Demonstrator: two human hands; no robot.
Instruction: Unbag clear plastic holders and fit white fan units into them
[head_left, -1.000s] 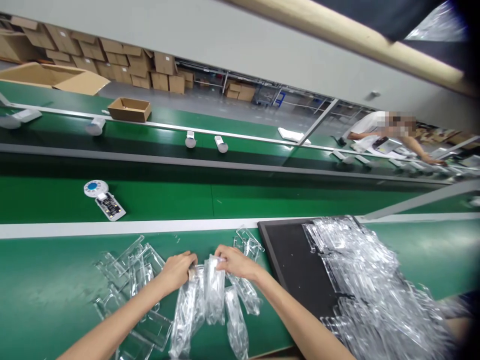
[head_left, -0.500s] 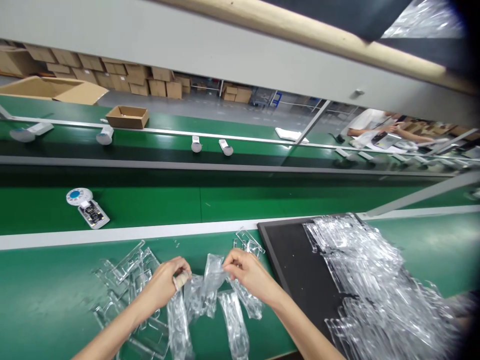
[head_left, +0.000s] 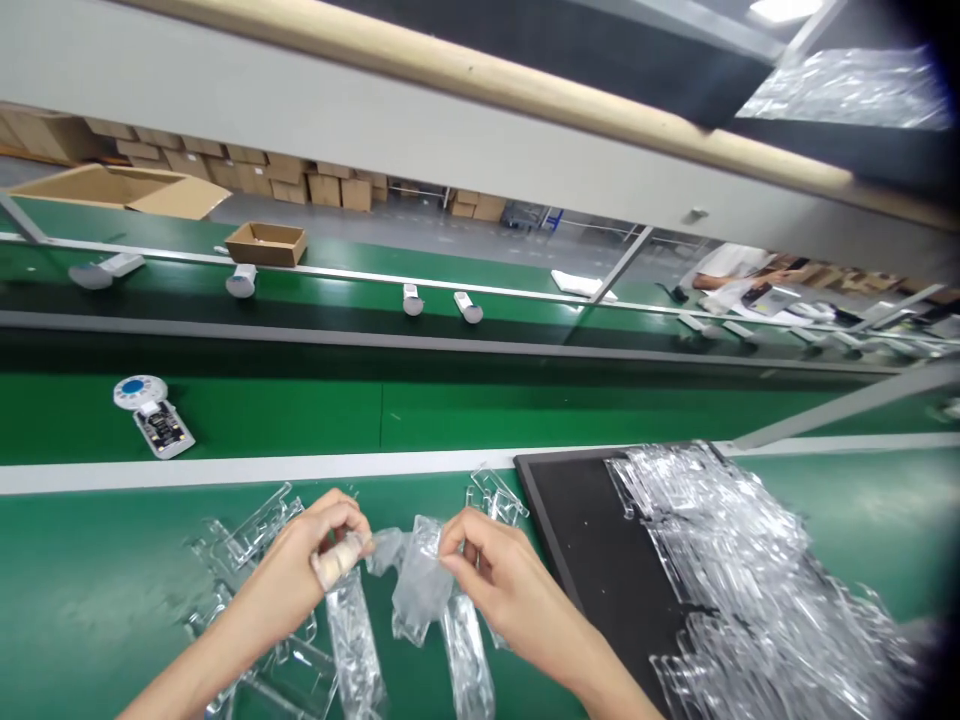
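My right hand (head_left: 491, 575) pinches the edge of a crumpled clear plastic bag (head_left: 421, 595), lifted a little over the green worktop. The fingers of my left hand (head_left: 322, 545) are closed at the end of another piece of clear bag (head_left: 387, 550); a pale wrap covers one finger. Below the hands lie filled clear bags, one on the left (head_left: 354, 640) and one on the right (head_left: 469, 655). Loose transparent plastic frames (head_left: 255, 535) are heaped under and beside my left forearm. A few more clear frames (head_left: 496, 495) lie beyond my right hand.
A black tray (head_left: 592, 530) on the right carries a large pile of clear plastic parts (head_left: 735, 560). On the green conveyor (head_left: 450, 415) rests a white device with exposed circuit board (head_left: 154, 415). Farther back are similar devices, an open carton (head_left: 266, 244) and a person (head_left: 735, 275) working.
My left hand has moved slightly left and the right hand slightly lower, with the bag in the right hand turned broader side outward. The camera view has tilted a little.
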